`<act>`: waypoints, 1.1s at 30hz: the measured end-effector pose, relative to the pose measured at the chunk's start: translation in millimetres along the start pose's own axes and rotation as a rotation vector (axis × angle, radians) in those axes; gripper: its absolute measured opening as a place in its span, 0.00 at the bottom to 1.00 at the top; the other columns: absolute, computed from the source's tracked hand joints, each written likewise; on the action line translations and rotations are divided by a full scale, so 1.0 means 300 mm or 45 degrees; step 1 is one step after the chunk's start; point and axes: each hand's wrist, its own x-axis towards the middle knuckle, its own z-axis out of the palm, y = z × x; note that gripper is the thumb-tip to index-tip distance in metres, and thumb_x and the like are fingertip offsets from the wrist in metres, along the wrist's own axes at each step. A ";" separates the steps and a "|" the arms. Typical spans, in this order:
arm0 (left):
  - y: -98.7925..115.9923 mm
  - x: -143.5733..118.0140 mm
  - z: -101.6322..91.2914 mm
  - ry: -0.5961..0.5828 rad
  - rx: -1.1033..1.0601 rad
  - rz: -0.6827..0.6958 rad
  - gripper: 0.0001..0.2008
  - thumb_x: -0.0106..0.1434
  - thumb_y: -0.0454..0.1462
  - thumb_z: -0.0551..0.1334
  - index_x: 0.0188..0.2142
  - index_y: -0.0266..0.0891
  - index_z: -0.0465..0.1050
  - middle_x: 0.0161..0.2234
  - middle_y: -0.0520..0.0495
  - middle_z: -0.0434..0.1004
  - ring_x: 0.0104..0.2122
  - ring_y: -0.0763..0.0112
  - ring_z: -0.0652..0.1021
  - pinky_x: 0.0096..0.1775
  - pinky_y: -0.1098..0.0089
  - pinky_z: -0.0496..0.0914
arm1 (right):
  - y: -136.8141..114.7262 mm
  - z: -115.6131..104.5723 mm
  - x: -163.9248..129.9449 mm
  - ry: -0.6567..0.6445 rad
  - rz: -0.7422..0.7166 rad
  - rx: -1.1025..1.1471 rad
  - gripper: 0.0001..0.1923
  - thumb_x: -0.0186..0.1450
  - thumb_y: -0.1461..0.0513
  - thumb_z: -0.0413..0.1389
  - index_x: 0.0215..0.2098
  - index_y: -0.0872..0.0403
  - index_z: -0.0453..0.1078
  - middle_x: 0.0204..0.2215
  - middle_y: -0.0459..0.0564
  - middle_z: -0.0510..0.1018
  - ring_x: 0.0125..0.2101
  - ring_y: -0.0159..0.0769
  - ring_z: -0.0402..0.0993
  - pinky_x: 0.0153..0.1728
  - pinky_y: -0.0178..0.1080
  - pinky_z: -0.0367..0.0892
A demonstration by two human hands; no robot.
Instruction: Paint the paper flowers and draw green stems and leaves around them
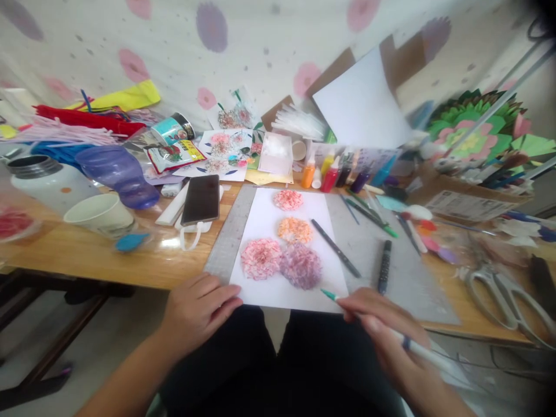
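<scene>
Here, the right hand (382,324) pinched a green-tipped pen (391,330) between curled fingers, its tip just past the fingertips at the near edge of a white sheet (278,292) bearing four dabbed flowers (299,265). The left hand (197,310) lay flat and loose, holding nothing, fingertips touching the sheet's near corner.

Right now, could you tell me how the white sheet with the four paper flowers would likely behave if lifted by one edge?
The white sheet looks thin, so it would probably sag. The paper flowers seem fluffy and easily crushed. The left hand rests at its corner.
</scene>
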 end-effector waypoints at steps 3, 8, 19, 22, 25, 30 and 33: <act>-0.004 0.000 0.007 0.023 -0.020 0.020 0.04 0.62 0.37 0.64 0.37 0.42 0.75 0.22 0.54 0.71 0.23 0.76 0.70 0.26 0.73 0.63 | -0.001 0.043 0.017 0.074 0.061 -0.090 0.06 0.66 0.63 0.54 0.36 0.47 0.73 0.24 0.41 0.78 0.22 0.28 0.75 0.25 0.29 0.68; -0.008 0.004 0.019 0.041 -0.064 0.036 0.04 0.60 0.36 0.66 0.36 0.41 0.75 0.21 0.54 0.70 0.22 0.75 0.69 0.26 0.72 0.62 | -0.004 0.056 0.050 0.054 0.048 -0.173 0.05 0.65 0.64 0.53 0.33 0.50 0.71 0.22 0.41 0.77 0.21 0.28 0.74 0.22 0.28 0.67; -0.009 -0.007 0.032 0.074 -0.134 0.002 0.05 0.58 0.31 0.65 0.35 0.40 0.75 0.21 0.53 0.70 0.23 0.75 0.68 0.27 0.71 0.61 | -0.010 0.024 0.012 0.140 0.114 -0.180 0.08 0.65 0.63 0.53 0.30 0.51 0.72 0.26 0.47 0.79 0.24 0.32 0.75 0.22 0.32 0.68; -0.012 -0.012 0.042 0.120 -0.156 0.006 0.05 0.58 0.31 0.65 0.35 0.40 0.75 0.21 0.54 0.69 0.23 0.75 0.67 0.27 0.71 0.60 | -0.032 0.037 0.008 0.241 0.155 -0.167 0.06 0.66 0.63 0.53 0.32 0.51 0.71 0.28 0.48 0.79 0.27 0.34 0.76 0.21 0.32 0.67; -0.012 -0.012 0.046 0.139 -0.167 0.007 0.05 0.58 0.31 0.65 0.35 0.41 0.76 0.20 0.54 0.67 0.22 0.75 0.65 0.26 0.71 0.59 | -0.072 0.098 0.047 0.056 -0.007 -0.225 0.03 0.64 0.64 0.55 0.35 0.50 0.68 0.24 0.42 0.75 0.20 0.28 0.71 0.19 0.30 0.65; -0.008 -0.010 0.043 0.146 -0.170 0.012 0.05 0.58 0.32 0.65 0.34 0.40 0.76 0.20 0.54 0.67 0.22 0.74 0.64 0.26 0.70 0.58 | -0.090 0.209 0.110 -0.095 -0.292 -0.325 0.06 0.64 0.67 0.56 0.38 0.51 0.65 0.30 0.46 0.78 0.29 0.30 0.76 0.29 0.30 0.69; -0.007 -0.013 0.043 0.150 -0.173 0.011 0.04 0.58 0.32 0.65 0.35 0.40 0.76 0.20 0.54 0.66 0.22 0.74 0.64 0.26 0.69 0.57 | -0.080 0.237 0.124 -0.105 -0.340 -0.361 0.06 0.65 0.67 0.56 0.39 0.51 0.65 0.31 0.47 0.78 0.31 0.31 0.76 0.32 0.31 0.70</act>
